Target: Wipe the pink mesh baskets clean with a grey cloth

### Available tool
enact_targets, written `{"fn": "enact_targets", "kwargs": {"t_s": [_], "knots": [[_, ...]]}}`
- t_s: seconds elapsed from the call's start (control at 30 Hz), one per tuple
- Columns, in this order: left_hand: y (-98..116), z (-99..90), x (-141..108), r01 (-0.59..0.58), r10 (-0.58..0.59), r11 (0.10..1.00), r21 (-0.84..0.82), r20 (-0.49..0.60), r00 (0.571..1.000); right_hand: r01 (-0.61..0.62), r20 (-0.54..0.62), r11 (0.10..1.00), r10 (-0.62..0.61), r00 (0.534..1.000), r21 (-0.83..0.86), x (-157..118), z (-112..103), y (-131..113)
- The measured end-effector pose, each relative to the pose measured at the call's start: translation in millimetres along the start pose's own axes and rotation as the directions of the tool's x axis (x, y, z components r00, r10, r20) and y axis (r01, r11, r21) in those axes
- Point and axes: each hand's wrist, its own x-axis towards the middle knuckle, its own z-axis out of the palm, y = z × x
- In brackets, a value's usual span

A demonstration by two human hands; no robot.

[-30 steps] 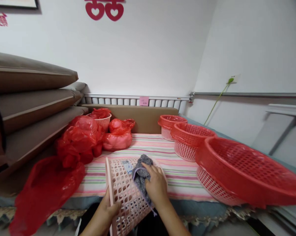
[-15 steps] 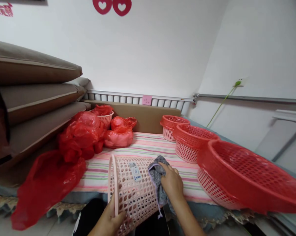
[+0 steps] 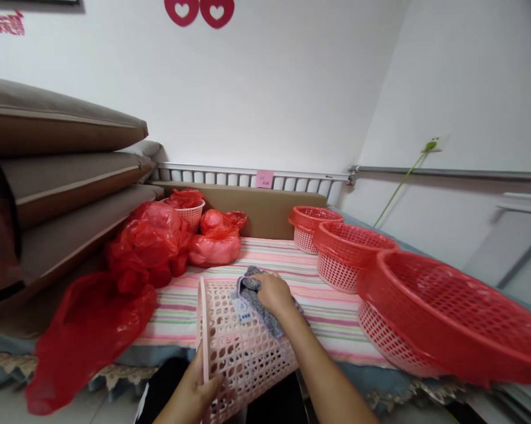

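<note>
A pink perforated plastic basket lies on its side above my lap, its open rim turned to the left. My left hand grips that rim low down, thumb on the outside and the other fingers hidden inside. On the upper side of the basket, my right hand presses a grey cloth with a lilac edge. The cloth covers part of a white and blue label on the basket's wall. My right fingertips are partly buried in the cloth.
Three pink baskets lined with red bags stand in a row at the right. Red plastic bags and another basket sit at the left beside stacked grey-brown cushions. Under them is a striped sheet.
My right hand has slid the cloth leftward along the basket, from its base end up to the label. My left hand keeps its hold on the rim.
</note>
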Motion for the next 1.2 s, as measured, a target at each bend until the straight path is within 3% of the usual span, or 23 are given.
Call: {"fn": "enact_targets", "kwargs": {"t_s": [0.13,0.27,0.43,0.63,0.77,1.03,1.2], "knots": [[5.8,5.8,-3.0,-0.031,0.030,0.999,0.009,0.016,0.999,0.050,-0.025,0.999,-0.050,0.998,-0.005,-18.7,-7.6,2.2],[7.5,8.3,-1.7,-0.049,0.048,0.997,0.061,0.008,0.999,0.045,-0.061,0.995,-0.040,0.997,0.085,-46.9,-13.6,22.7],[-0.7,3.4,6.2,-0.079,0.080,0.991,0.104,-0.011,0.997,-0.078,-0.084,0.986,0.091,0.992,0.148,-82.5,-7.3,58.9],[3.2,0.8,3.8,-0.110,0.092,0.985,0.133,0.137,0.986,-0.188,-0.055,0.975,0.196,0.979,0.121,-110.0,-2.0,74.3],[12.9,2.9,-0.9,-0.061,0.028,0.985,0.161,0.201,0.979,-0.212,-0.059,0.977,0.213,0.975,0.030,-100.6,-7.4,63.7],[20.5,5.8,-0.1,-0.034,0.001,0.982,0.184,0.177,0.984,-0.248,-0.015,0.968,0.249,0.968,0.031,-28.5,-12.1,61.0],[21.0,2.3,2.7,-0.008,-0.010,0.992,0.126,0.148,0.989,-0.207,-0.068,0.974,0.214,0.974,0.095,-36.1,-7.9,56.8]]}}
